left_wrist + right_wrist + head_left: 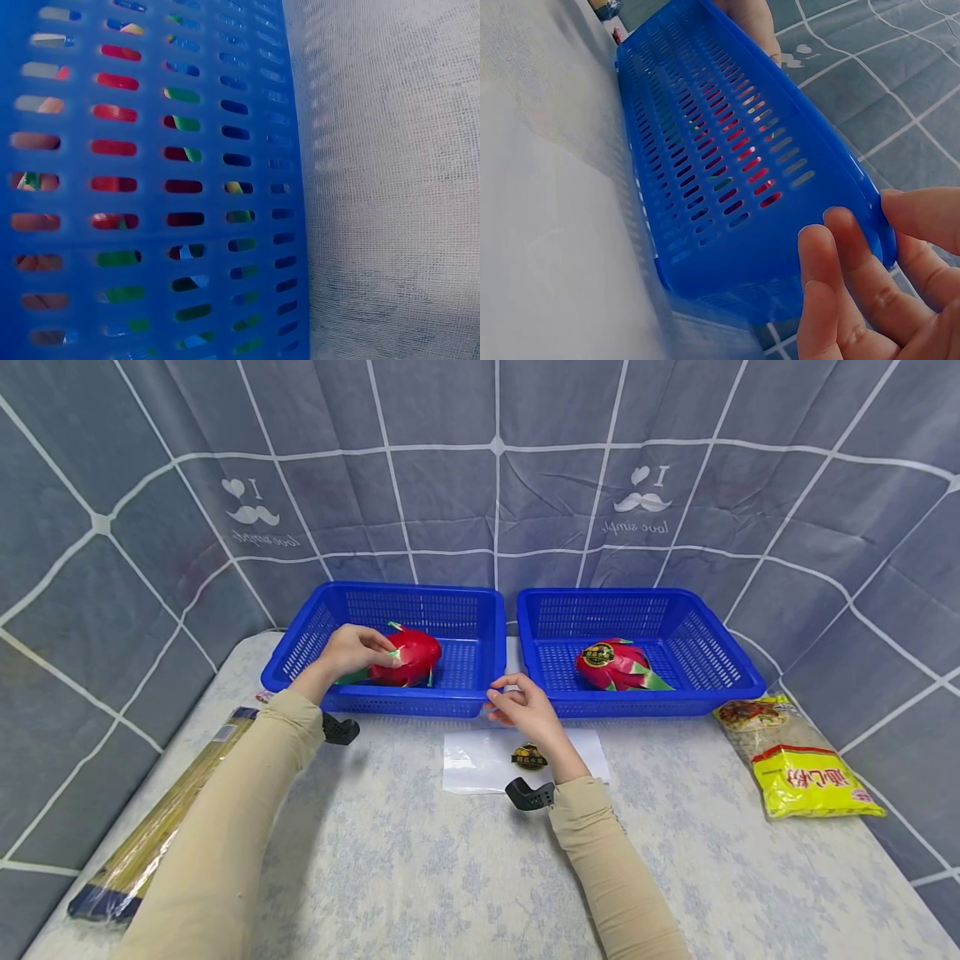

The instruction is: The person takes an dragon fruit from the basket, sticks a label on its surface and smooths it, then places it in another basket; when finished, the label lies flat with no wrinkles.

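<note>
A red dragon fruit (422, 652) with green scales lies in the left blue plastic basket (420, 693). My left hand (352, 650) reaches over the basket's front rim, thumb and fingers closed on the fruit's pale green tip. Through the slots in the left wrist view, red and green patches of the fruit (116, 114) show, but the fingertips are mostly hidden. At this basket's front right corner my right hand (528, 708) pinches the rim. The right wrist view shows its thumb (922, 214) on the rim and fingers curled against the outer wall.
In the right blue basket (637, 703) lies another dragon fruit (622, 672) with a black-and-gold sticker (597, 655). A white sheet (476, 764) with a similar sticker (528, 757) lies in front. Long packaged noodles (172, 827) lie left, a macaroni bag (806, 768) right.
</note>
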`<state>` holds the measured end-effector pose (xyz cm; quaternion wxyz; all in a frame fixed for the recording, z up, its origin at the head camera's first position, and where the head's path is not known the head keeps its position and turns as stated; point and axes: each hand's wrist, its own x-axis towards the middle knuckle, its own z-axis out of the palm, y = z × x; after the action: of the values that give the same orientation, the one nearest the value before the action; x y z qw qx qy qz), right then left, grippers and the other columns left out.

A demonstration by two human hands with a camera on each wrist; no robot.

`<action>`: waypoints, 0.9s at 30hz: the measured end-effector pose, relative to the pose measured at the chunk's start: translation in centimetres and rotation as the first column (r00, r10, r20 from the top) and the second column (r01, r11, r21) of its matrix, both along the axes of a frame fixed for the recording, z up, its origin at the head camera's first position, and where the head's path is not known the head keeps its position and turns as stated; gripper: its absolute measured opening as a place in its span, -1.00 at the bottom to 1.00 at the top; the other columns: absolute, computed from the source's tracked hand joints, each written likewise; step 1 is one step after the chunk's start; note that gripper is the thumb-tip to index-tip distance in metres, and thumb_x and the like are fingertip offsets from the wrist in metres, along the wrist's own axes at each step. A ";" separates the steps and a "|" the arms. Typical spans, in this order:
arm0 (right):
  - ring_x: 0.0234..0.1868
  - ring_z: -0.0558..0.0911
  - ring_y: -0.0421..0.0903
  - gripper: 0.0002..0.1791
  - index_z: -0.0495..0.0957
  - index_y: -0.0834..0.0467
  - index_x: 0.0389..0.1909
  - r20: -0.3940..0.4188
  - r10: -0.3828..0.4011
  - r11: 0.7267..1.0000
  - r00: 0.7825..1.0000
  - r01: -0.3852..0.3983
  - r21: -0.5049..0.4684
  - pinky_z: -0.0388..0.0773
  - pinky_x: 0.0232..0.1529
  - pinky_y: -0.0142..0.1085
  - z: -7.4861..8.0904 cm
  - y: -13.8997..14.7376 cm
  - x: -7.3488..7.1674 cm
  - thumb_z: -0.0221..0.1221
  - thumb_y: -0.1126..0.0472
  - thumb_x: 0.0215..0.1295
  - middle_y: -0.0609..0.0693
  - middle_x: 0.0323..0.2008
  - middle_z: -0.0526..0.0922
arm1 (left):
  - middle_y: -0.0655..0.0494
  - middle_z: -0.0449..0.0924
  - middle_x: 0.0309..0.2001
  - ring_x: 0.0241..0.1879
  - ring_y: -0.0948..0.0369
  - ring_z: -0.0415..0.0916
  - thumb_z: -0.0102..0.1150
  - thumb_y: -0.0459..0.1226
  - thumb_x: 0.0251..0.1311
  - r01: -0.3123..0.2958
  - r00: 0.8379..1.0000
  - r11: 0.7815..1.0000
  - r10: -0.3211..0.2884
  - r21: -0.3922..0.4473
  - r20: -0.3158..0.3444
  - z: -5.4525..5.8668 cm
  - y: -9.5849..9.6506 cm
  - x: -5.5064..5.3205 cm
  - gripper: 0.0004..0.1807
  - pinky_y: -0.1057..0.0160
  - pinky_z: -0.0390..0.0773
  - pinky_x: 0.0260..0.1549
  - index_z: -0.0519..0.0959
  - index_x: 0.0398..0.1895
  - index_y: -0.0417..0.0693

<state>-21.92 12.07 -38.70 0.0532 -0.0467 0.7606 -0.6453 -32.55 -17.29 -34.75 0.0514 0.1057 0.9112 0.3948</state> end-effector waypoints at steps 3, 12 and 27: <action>-0.14 0.60 0.26 -0.68 0.39 0.22 0.05 0.002 0.002 1.000 1.000 -0.002 -0.006 0.54 -0.07 -0.15 -0.2 0.0 0.0 0.10 0.16 0.36 0.34 -0.13 0.61 | -0.02 0.61 -0.35 -0.26 0.07 0.44 0.44 -0.17 -0.05 0.035 0.999 0.999 -0.035 -0.025 -0.014 0.0 0.2 0.3 -0.64 0.22 0.45 -0.34 0.63 -0.26 -0.23; -0.27 0.66 0.04 -0.68 0.39 0.24 0.05 -0.004 -0.004 1.000 1.000 0.004 0.000 0.55 -0.08 -0.15 -0.3 -0.2 0.1 0.10 0.17 0.36 0.30 -0.17 0.63 | 0.05 0.54 -0.48 -0.44 0.15 0.40 0.41 -0.28 -0.03 -0.013 0.986 1.000 0.018 0.027 -0.163 -0.2 0.9 0.8 -0.79 0.28 0.40 -0.53 0.62 -0.37 -0.22; -0.34 0.61 0.20 -0.65 0.44 0.23 0.04 -0.059 -0.043 0.994 0.997 0.049 0.101 0.57 -0.28 -0.21 0.2 -0.2 0.3 0.13 0.12 0.34 0.14 -0.50 0.61 | 0.21 0.63 -0.49 -0.44 0.32 0.51 0.36 -0.33 0.04 -0.111 0.948 0.935 0.201 0.338 -0.246 7.0 2.3 4.1 -0.87 0.46 0.52 -0.48 0.64 -0.41 -0.23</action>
<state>-21.61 11.89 -38.46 0.0193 -0.0446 0.7948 -0.6049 -28.50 -15.04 -27.80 -0.1262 0.0933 0.8388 0.5214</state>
